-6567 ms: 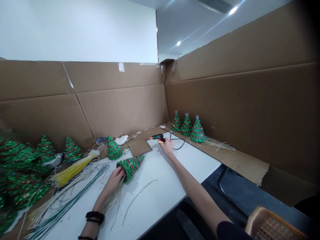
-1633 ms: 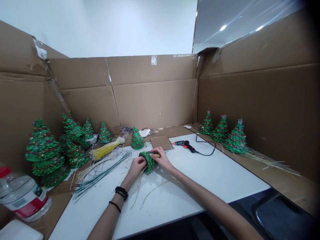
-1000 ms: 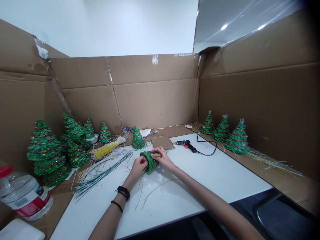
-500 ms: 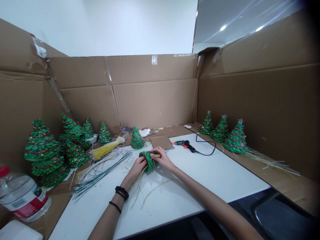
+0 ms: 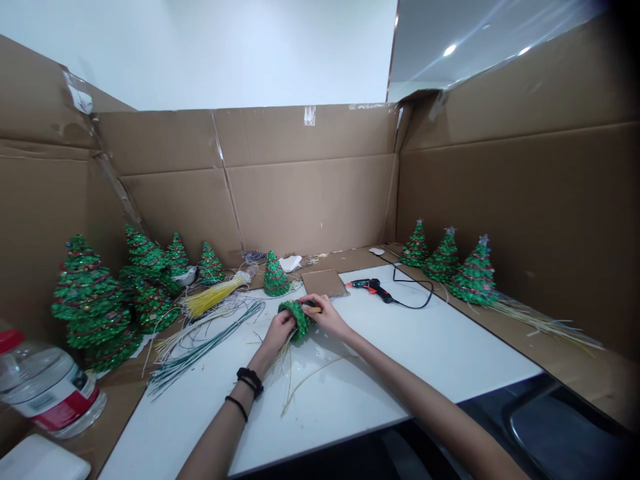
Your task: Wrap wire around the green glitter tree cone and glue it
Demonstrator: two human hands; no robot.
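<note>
A small green tinsel tree lies tilted on its side between my hands, above the white board. My left hand grips its open base, with the fingertips partly inside the rim. On the other side, my right hand has its fingers closed round the tree and a thin tan-orange stick. Pale strands trail below my left hand onto the board.
A black-and-orange glue gun with a cord lies behind my right hand. Near it is a cardboard square. Yellow bristles, green strands, trees and a bottle stand or lie left; more trees stand right.
Both hands keep their hold on the tree with only slight finger movement. My left forearm has shifted a little to the right. The whole view has moved slightly.
</note>
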